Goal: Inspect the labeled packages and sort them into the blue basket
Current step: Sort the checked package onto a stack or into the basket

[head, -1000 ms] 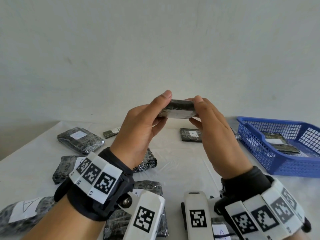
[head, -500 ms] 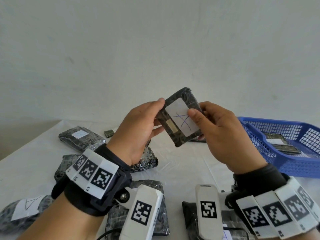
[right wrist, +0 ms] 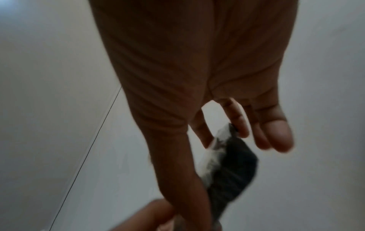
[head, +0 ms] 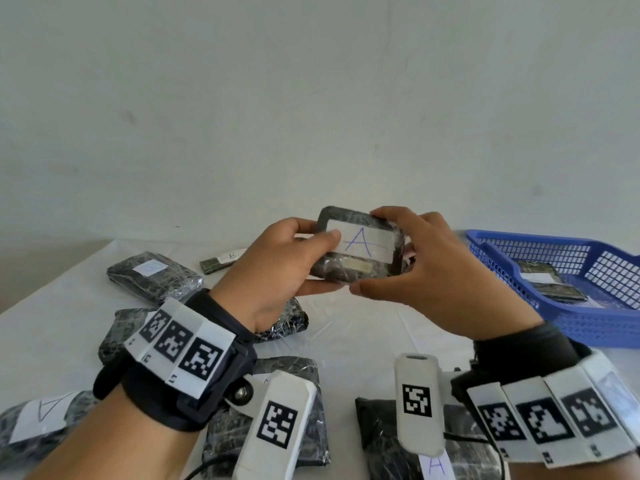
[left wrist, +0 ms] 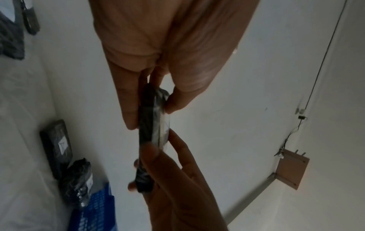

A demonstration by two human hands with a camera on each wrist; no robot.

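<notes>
Both hands hold one labelled package up over the table.

Nearest, dark wrapped packages lie scattered on the white table, partly hidden behind the wrists and their tagged bands. Above them the left hand pinches the held package at its left end, thumb on the label; the right hand grips its right end. Its white label, marked A, faces the camera. Farther right, the blue basket holds another package.
</notes>
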